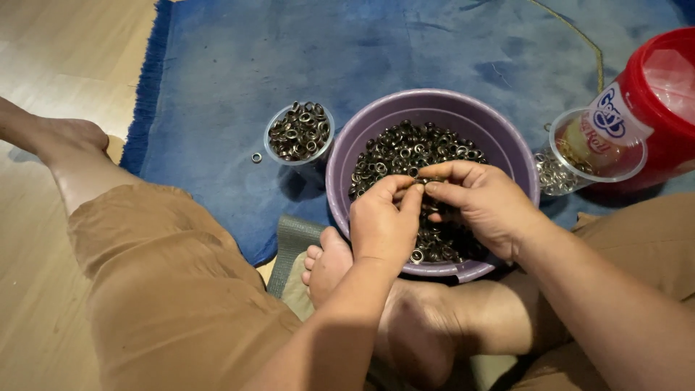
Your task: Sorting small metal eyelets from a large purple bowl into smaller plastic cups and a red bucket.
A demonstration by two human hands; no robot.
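Eyelets (422, 180) pinched level, left-right, between both hands (427, 206).

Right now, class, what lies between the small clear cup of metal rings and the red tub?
In the head view, the purple bowl of metal rings sits between the small clear cup and the red tub, on the blue rug.

We see a pale wooden floor (43, 65) under a fringed blue rug (232, 65); on our rug, a purple plastic bowl (499, 141), two clear cups (279, 156), a red tub (662, 137), one stray metal ring (256, 157)
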